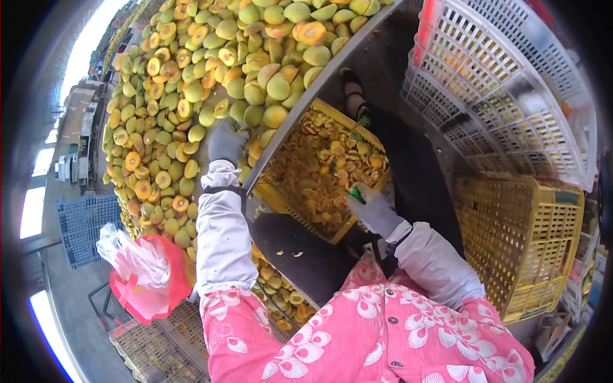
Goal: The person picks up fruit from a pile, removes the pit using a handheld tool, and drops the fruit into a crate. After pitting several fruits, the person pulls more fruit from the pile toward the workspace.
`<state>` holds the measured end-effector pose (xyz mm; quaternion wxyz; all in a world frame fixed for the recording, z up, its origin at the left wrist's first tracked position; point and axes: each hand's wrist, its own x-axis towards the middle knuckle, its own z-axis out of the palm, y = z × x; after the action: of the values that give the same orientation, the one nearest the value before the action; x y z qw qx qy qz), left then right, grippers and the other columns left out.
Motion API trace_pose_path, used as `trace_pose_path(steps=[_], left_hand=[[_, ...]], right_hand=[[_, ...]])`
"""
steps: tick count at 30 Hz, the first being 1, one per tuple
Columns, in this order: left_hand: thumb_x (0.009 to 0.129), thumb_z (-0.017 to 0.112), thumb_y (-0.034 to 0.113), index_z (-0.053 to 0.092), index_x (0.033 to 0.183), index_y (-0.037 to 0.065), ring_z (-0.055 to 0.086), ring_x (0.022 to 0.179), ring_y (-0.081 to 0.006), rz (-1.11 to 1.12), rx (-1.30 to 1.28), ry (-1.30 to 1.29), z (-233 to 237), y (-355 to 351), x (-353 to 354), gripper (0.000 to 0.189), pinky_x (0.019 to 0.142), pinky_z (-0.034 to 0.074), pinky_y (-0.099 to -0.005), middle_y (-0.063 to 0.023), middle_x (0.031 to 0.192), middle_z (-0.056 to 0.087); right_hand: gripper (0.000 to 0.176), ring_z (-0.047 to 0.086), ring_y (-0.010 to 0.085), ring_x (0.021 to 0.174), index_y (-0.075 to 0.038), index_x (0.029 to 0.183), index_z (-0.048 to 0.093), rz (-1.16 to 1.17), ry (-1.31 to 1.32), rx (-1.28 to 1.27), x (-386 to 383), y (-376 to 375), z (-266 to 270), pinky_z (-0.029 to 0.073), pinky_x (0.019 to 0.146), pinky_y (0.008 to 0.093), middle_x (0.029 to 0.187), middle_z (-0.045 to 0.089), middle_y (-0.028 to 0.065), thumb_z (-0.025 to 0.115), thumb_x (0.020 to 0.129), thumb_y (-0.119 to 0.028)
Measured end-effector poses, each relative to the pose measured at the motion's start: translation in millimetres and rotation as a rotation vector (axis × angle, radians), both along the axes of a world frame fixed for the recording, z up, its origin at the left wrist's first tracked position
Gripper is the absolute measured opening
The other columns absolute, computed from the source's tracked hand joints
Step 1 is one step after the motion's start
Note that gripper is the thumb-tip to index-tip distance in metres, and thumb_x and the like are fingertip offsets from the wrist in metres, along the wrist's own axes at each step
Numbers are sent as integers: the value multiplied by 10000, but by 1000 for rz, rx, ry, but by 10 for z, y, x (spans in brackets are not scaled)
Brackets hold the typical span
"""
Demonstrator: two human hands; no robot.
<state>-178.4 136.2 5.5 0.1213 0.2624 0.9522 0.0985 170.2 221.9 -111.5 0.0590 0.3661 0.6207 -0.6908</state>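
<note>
My left hand, in a grey glove, reaches palm down onto the metal table among halved yellow-green peaches. Its thumb stands apart from the bent fingers, and the nearest fruit lies just beyond the fingertips. My right hand, also gloved, is closed around a small green-handled tool; the tool's working end cannot be made out. That hand is above the near right edge of a yellow crate holding pits and fruit scraps between my legs.
A raised metal edge borders the table. White crates are stacked at right, above a yellow crate. At left are a red plastic bag and a blue crate. More peach halves lie below the table.
</note>
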Motion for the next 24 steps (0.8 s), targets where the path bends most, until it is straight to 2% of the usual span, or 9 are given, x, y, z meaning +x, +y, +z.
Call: trace_pose_path(steps=[4, 5, 6, 7, 8, 10, 12, 15, 24], left_hand=[[776, 744, 288, 655, 991, -6, 679, 763, -205, 253, 331, -13, 20, -380, 301, 374, 624, 530, -365, -170, 889, 678], [814, 709, 254, 660, 996, 4, 659, 749, -175, 278, 724, -350, 221, -364, 702, 313, 601, 519, -343, -132, 885, 668], [851, 674, 220, 665, 1002, 14, 639, 736, -144, 285, 1120, -690, 348, -401, 1046, 255, 579, 508, -321, -93, 881, 657], [890, 639, 240, 667, 1027, 5, 628, 752, -132, 212, 1080, -790, 378, -526, 1264, 273, 604, 502, -296, -74, 901, 655], [928, 603, 260, 669, 1053, -4, 617, 768, -120, 132, 1038, -891, 397, -614, 1466, 299, 628, 495, -271, -55, 920, 653], [953, 572, 333, 667, 1076, -19, 610, 792, -120, 82, 1127, -896, 477, -588, 1881, 384, 674, 492, -262, -55, 919, 653], [977, 541, 406, 665, 1100, -34, 603, 816, -120, 27, 1206, -901, 547, -534, 2253, 473, 719, 488, -254, -55, 917, 653], [1023, 415, 507, 677, 1082, -39, 598, 853, -142, 284, 1327, -790, 578, -588, 2527, 608, 797, 476, -283, -62, 943, 672], [1060, 318, 396, 662, 1091, -44, 603, 917, -178, 219, 1430, -368, 847, -629, 2989, 559, 850, 473, -308, -115, 990, 671]], right_hand=[[318, 656, 353, 670, -39, 1029, 563, 7, 347, 270, -82, -141, 452, 491, 636, 430, 783, 657, 179, 570, 970, -352], [318, 656, 353, 670, -39, 1029, 563, 21, 355, 270, -115, -184, 655, 491, 636, 430, 783, 657, 179, 570, 970, -352], [270, 582, 248, 640, -35, 1022, 560, 47, 445, 280, -157, -223, 868, 462, 610, 376, 732, 602, 119, 570, 986, -303], [223, 507, 144, 610, -31, 1015, 557, 73, 532, 293, -180, -272, 1047, 433, 585, 323, 680, 546, 58, 570, 1002, -253], [223, 507, 144, 610, -31, 1015, 557, 83, 536, 307, -187, -324, 1191, 433, 585, 323, 680, 546, 58, 570, 1002, -253], [319, 632, 456, 759, -48, 1016, 578, 125, 492, 293, -194, -407, 1397, 484, 649, 473, 790, 641, 242, 565, 984, -365], [324, 624, 467, 784, -40, 1025, 578, 119, 504, 279, -132, -490, 1435, 482, 656, 476, 811, 642, 253, 554, 989, -360], [341, 621, 471, 825, -30, 1043, 580, 83, 568, 354, 5, -647, 1439, 485, 673, 473, 834, 642, 266, 541, 996, -366], [361, 633, 454, 825, -20, 1099, 585, 38, 621, 324, 211, -867, 1599, 495, 708, 456, 846, 655, 258, 518, 1012, -364]])
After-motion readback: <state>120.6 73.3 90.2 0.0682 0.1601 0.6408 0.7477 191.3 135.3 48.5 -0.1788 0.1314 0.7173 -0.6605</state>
